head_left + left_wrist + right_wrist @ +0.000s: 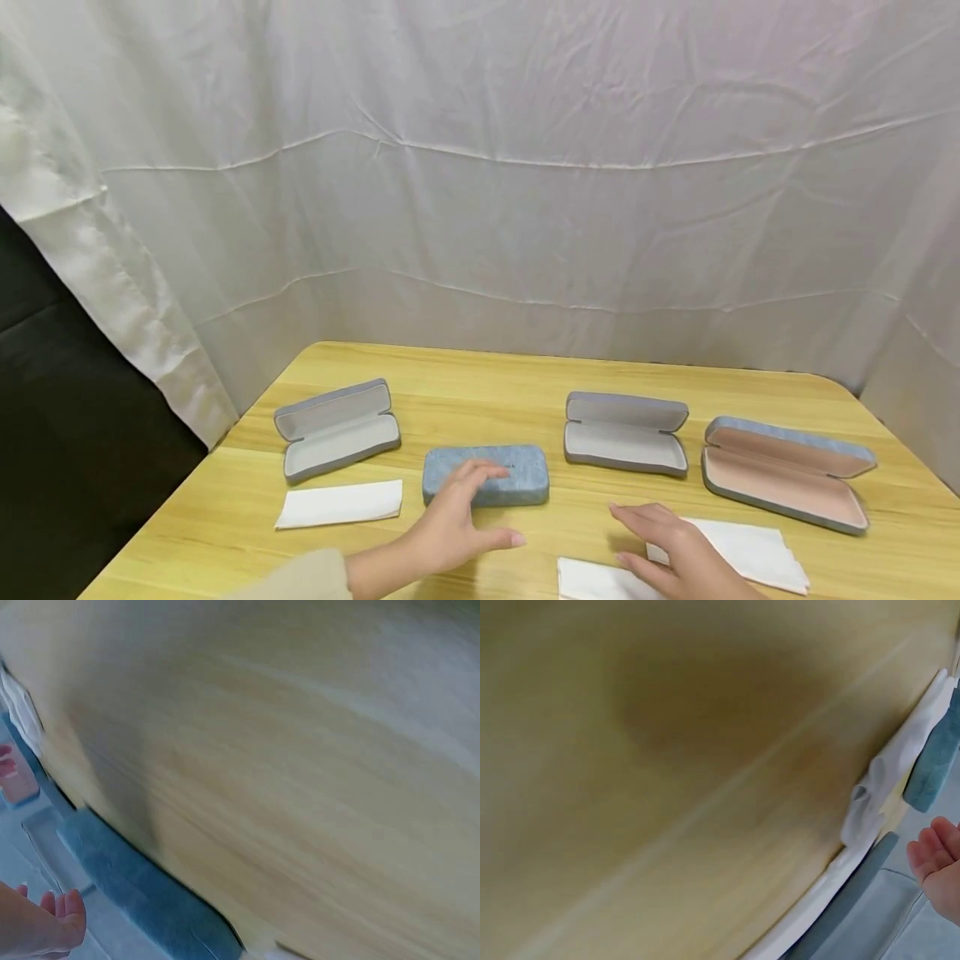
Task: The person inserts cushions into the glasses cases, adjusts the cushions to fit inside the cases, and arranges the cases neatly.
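Note:
A closed blue glasses case (525,477) lies in the middle of the table. My left hand (457,521) is over its front left part in the head view, fingers reaching forward, thumb pointing right, nothing in its grasp. In the left wrist view the same hand (46,926) appears at the lower left, near a blue case (142,892). My right hand (678,546) hovers at the front right with relaxed fingers and holds nothing. It partly covers two folded white cloths, one (596,581) in front and one (750,550) to the right. The right wrist view shows its fingers (934,851) loosely bent.
Behind my left hand, an opened grey glasses case (341,442) stands with a folded white cloth (341,504) before it. Another opened grey case (626,442) and an opened blue case with pink lining (787,487) stand at right. A white curtain (480,208) hangs beyond the wooden table (480,375).

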The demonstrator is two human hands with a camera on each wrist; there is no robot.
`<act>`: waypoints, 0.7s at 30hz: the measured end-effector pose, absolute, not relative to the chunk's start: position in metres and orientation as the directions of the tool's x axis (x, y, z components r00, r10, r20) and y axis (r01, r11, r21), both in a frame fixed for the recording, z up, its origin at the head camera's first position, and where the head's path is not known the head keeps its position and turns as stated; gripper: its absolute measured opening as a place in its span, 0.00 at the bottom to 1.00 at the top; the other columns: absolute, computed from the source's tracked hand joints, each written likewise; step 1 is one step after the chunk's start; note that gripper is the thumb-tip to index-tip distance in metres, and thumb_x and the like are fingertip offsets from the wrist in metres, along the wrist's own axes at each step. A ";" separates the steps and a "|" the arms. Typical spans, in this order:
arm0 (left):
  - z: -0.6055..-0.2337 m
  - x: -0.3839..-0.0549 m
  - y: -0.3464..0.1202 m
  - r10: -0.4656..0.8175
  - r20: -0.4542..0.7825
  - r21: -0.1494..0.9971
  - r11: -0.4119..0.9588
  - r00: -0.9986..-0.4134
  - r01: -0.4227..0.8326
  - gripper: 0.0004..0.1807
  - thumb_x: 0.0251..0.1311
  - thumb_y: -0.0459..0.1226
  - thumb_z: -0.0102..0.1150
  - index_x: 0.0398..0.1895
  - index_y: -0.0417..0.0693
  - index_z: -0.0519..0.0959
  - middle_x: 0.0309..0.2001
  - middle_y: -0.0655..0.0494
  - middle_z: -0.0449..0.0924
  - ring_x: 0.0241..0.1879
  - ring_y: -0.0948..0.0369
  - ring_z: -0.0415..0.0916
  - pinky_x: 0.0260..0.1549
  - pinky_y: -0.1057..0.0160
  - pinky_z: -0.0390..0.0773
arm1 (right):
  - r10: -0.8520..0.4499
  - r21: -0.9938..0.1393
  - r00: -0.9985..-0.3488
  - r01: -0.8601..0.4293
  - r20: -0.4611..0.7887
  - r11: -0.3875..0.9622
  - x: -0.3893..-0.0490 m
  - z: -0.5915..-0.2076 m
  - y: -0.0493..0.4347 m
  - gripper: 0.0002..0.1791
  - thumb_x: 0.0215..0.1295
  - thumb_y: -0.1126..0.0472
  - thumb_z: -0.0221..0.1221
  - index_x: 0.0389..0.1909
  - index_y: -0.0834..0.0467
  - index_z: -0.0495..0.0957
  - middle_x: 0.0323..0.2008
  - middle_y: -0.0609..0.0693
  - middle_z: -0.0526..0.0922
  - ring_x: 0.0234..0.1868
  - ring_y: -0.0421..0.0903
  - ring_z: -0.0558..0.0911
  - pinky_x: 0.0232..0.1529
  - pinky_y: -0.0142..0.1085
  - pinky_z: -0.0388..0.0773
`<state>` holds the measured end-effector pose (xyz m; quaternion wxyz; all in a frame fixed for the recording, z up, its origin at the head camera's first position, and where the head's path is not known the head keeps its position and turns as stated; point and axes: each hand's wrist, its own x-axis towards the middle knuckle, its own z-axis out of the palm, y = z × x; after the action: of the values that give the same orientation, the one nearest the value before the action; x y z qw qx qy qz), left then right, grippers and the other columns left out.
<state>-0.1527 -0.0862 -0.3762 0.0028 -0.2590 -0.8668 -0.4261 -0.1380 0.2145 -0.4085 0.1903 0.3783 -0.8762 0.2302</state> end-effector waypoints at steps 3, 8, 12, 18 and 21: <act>-0.379 -0.149 -0.080 0.470 0.209 0.745 0.492 -0.858 0.451 0.36 0.46 0.51 0.69 0.56 0.42 0.71 0.58 0.50 0.69 0.59 0.48 0.65 0.56 0.46 0.69 | -0.558 -0.276 -0.646 -0.746 0.521 0.607 -0.136 -0.416 0.224 0.27 0.52 0.60 0.67 0.55 0.62 0.75 0.42 0.54 0.83 0.44 0.37 0.79 0.33 0.26 0.76; -0.385 -0.144 -0.072 0.513 0.178 0.765 0.464 -0.840 0.446 0.33 0.47 0.50 0.68 0.55 0.45 0.73 0.55 0.55 0.71 0.57 0.53 0.68 0.54 0.55 0.73 | -0.490 -0.269 -0.681 -0.695 0.544 0.667 -0.128 -0.427 0.234 0.28 0.47 0.60 0.69 0.54 0.56 0.77 0.41 0.49 0.85 0.44 0.33 0.79 0.32 0.26 0.76; -0.390 -0.141 -0.069 0.552 0.172 0.780 0.429 -0.816 0.454 0.32 0.48 0.48 0.68 0.55 0.42 0.73 0.52 0.54 0.73 0.53 0.58 0.70 0.51 0.59 0.74 | -0.364 -0.296 -0.707 -0.625 0.606 0.722 -0.116 -0.434 0.234 0.27 0.39 0.62 0.72 0.47 0.53 0.80 0.38 0.41 0.84 0.39 0.29 0.79 0.32 0.20 0.72; -0.398 -0.142 -0.066 0.580 0.185 0.800 0.380 -0.794 0.464 0.30 0.49 0.44 0.69 0.52 0.37 0.74 0.49 0.50 0.74 0.46 0.62 0.70 0.44 0.68 0.73 | -0.260 -0.328 -0.650 -0.639 0.714 0.696 -0.106 -0.440 0.237 0.29 0.26 0.70 0.74 0.38 0.52 0.82 0.34 0.36 0.81 0.33 0.28 0.78 0.31 0.13 0.68; -0.401 -0.143 -0.062 0.579 0.181 0.813 0.366 -0.795 0.452 0.29 0.48 0.43 0.69 0.51 0.37 0.74 0.47 0.50 0.74 0.44 0.64 0.70 0.40 0.71 0.72 | -0.247 -0.348 -0.655 -0.638 0.714 0.687 -0.106 -0.442 0.242 0.28 0.27 0.71 0.74 0.37 0.51 0.81 0.33 0.34 0.80 0.31 0.27 0.75 0.28 0.14 0.66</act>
<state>-0.1429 -0.0623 -0.4014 -0.0678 -0.3129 -0.8236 -0.4681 -0.1059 0.2424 -0.4418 0.3259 0.2575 -0.8587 0.3001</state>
